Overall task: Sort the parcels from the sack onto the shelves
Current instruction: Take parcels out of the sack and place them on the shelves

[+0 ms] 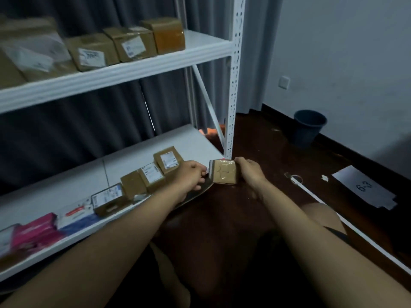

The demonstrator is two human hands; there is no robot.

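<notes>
Parcels fill the white shelving unit (233, 85) from nine o'clock inward. On the upper shelf (115, 74), at about ten to eleven o'clock, stands a row of brown cardboard boxes (93, 52), several with white labels, ending in an amber-taped box (165, 35) toward twelve. On the lower shelf (55, 192), starting at eight o'clock, lie a pink packet (35, 232), then a white and blue packet (75, 216), then a row of small labelled cartons (142, 178) running up toward the centre.

The left hand (191, 176), near the centre, rests by the front edge of the lower shelf just beside the last carton; its fingers are curled, and whether they hold anything cannot be told. Just right of it, the right hand (250, 171) grips a small brown cardboard parcel (224, 172), fingers wrapped over its right side and top, at the shelf's right front corner beside the upright post.

At two o'clock a dark blue waste bin (309, 127) stands against the wall. At three o'clock a grey sheet marked 63 (364, 187) lies on the dark floor, with a white strip (347, 225) running past it toward four o'clock.
</notes>
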